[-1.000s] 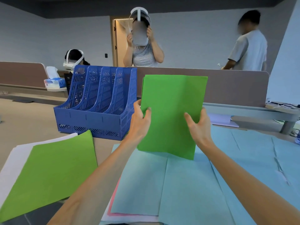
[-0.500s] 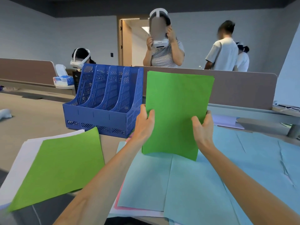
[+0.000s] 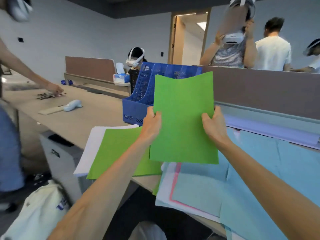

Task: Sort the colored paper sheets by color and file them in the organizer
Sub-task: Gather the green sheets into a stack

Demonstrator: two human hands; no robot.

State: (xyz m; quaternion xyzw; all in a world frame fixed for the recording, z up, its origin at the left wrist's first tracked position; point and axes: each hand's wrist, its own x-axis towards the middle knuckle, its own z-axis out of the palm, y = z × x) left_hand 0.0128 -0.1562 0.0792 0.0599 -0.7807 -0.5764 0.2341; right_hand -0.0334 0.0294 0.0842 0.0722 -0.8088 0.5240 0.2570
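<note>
Centre left of the frame: flat green sheet (image 3: 117, 149) on a white stack (image 3: 93, 144), matte, square-cornered. Just right, left hand (image 3: 151, 123), thumb in front, pinching the left edge of the held green sheet (image 3: 183, 118). Above that hand, blue organizer (image 3: 138, 94): rigid perforated plastic, upright dividers, right part hidden behind the paper. Held sheet in mid-frame, off the desk, long axis upright, thin and limp, top edge dipping in the middle. Organizer up, behind and to the left of the grip, so nearer the left hand; probably an edge-first drop into a slot. Right hand (image 3: 214, 125) pinching the right edge likewise. Lower right: pale blue sheets (image 3: 259, 170), creased, lying flat.
</note>
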